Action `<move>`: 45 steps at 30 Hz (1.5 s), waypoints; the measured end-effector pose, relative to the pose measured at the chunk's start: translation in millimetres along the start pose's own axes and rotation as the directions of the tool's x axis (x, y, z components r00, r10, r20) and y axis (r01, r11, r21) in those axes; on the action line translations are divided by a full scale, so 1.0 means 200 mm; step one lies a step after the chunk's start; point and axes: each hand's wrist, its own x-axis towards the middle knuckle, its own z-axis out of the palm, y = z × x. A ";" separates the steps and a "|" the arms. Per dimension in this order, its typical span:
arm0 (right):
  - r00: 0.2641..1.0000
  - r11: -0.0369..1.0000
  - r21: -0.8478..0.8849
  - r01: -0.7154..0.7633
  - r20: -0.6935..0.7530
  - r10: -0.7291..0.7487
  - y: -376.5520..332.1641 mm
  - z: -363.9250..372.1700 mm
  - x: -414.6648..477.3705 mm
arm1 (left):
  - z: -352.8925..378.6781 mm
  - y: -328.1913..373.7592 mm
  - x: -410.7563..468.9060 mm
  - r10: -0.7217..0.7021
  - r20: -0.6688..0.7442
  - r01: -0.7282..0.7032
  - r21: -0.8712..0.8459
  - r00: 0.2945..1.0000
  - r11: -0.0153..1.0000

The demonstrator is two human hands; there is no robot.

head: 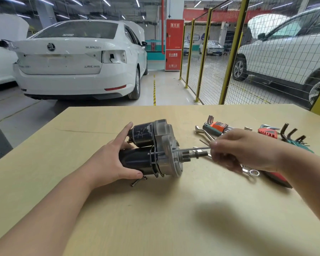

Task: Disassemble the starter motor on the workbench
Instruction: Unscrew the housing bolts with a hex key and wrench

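starter motor (155, 150): on its side on the counter (155, 218).
left hand (107, 161): grips the dark body, bracing it.
right hand (242, 150): pinches outer end of long through-bolt (188, 149).
step: draw bolt straight along its axis, body held still.

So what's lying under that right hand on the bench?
The ring end of a wrench pokes out below the right hand, with a red object beside it. The hand and forearm cover the rest of both, so I cannot tell what the red object is.
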 end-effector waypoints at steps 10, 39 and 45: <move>0.807 0.794 -0.577 0.191 -0.368 -0.461 0.07 0.03 -0.03 | 0.01 -0.01 0.01 0.029 0.008 -0.029 -0.020 1.000 0.999; 0.988 0.989 -0.142 0.052 -0.134 -0.071 0.00 0.00 -0.06 | 0.00 0.01 -0.01 0.006 0.008 -0.006 -0.015 1.000 1.000; 0.528 0.151 -0.918 0.368 0.072 -0.846 0.09 0.00 -0.05 | 0.00 0.01 -0.01 -0.002 0.006 0.002 -0.015 1.000 1.000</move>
